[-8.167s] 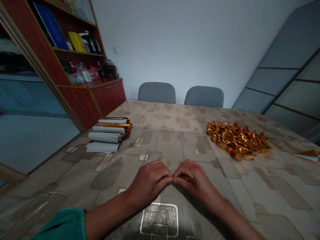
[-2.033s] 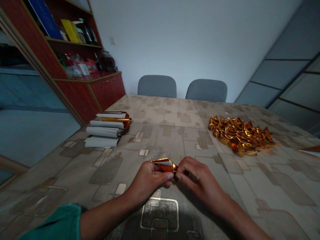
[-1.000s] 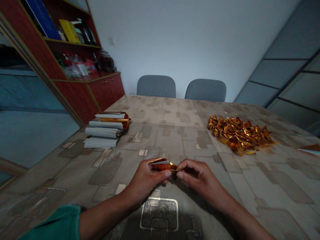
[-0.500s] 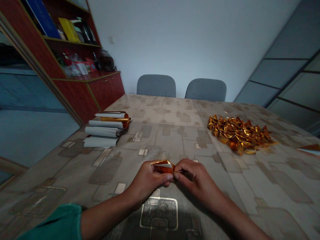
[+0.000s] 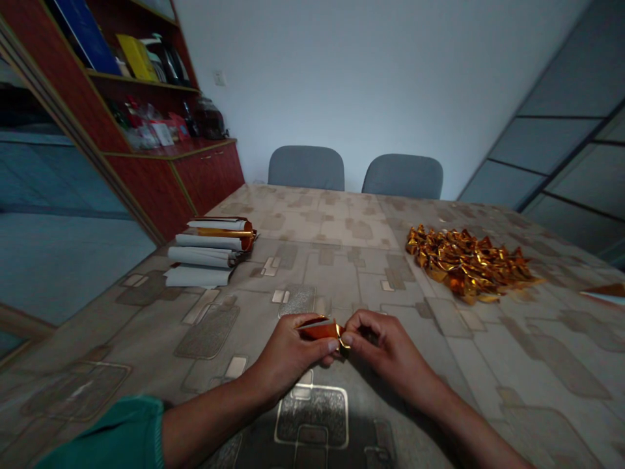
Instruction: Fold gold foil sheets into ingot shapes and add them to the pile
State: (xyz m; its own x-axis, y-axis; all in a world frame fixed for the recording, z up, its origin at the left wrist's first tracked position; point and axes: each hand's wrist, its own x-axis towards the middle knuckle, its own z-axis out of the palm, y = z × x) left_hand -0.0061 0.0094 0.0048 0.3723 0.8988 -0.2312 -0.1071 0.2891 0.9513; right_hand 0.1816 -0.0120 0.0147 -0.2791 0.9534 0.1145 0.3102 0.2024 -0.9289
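Between my two hands is a small piece of gold foil paper [image 5: 318,329], folded, with a pale inner side showing along its top. My left hand [image 5: 299,345] is closed round its left part, thumb along the near side. The thumb and fingers of my right hand [image 5: 375,339] pinch its right end. Both hands are just above the table, near its front. At the right lies a heap of folded gold foil pieces [image 5: 469,260]. Rolled or bent sheets of foil paper [image 5: 208,257], grey on the outside, lie in a stack at the left.
A patterned cloth covers the table [image 5: 322,254]. Two grey chairs [image 5: 306,167] [image 5: 404,174] stand at its far side. Another gold foil sheet [image 5: 605,292] lies by the right edge. A reddish wooden cabinet [image 5: 180,176] with shelves is at the left.
The foil piece has turned slightly between my hands, showing more of its gold near side and less of the pale inside. My right hand has shifted a little at its end.
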